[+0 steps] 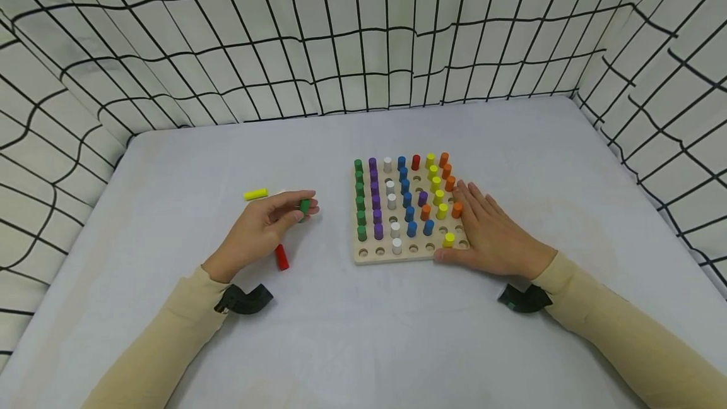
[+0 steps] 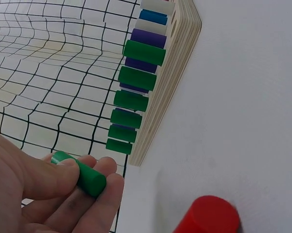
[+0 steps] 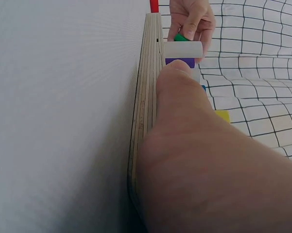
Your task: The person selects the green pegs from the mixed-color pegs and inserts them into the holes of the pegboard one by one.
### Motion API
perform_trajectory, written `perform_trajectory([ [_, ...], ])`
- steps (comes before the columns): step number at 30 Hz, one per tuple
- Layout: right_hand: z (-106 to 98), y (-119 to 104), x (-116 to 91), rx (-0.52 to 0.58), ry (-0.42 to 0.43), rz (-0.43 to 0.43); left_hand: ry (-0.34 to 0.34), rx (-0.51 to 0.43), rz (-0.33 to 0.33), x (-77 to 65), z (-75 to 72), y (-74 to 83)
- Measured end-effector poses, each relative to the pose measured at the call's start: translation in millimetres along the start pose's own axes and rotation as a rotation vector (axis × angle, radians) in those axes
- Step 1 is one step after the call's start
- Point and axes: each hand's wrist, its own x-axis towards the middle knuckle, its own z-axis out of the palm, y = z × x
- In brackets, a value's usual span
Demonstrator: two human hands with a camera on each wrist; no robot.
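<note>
Between thumb and fingers my left hand (image 1: 264, 223) pinches a green peg (image 2: 85, 175), held above the table to the left of a wooden pegboard (image 1: 372, 257). Rows of green, purple, white, blue, yellow and orange pegs stand upright in the board, along with one red peg (image 1: 416, 162). Several holes are bare, most of them along the front row. My right hand (image 1: 491, 232) rests against the board's right side, its fingers extended and its thumb along the front corner; it hides part of that edge.
A loose yellow peg (image 1: 255, 194) and a loose red peg (image 1: 281, 257) lie on the white table (image 1: 363, 333) near my left hand. Something pale shows just behind that hand, mostly hidden. Black-gridded white walls (image 1: 341, 36) border the table's back and sides.
</note>
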Motion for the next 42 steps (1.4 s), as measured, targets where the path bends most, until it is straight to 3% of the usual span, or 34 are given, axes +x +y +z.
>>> perform_trajectory([
  [21,5,2,0,-0.004,-0.005,-0.003,0.017,-0.057,0.031,-1.7,16.0,9.0],
  [42,0,1,1,-0.021,-0.005,0.001,-0.065,-0.168,0.075,-1.7,33.9,36.2],
])
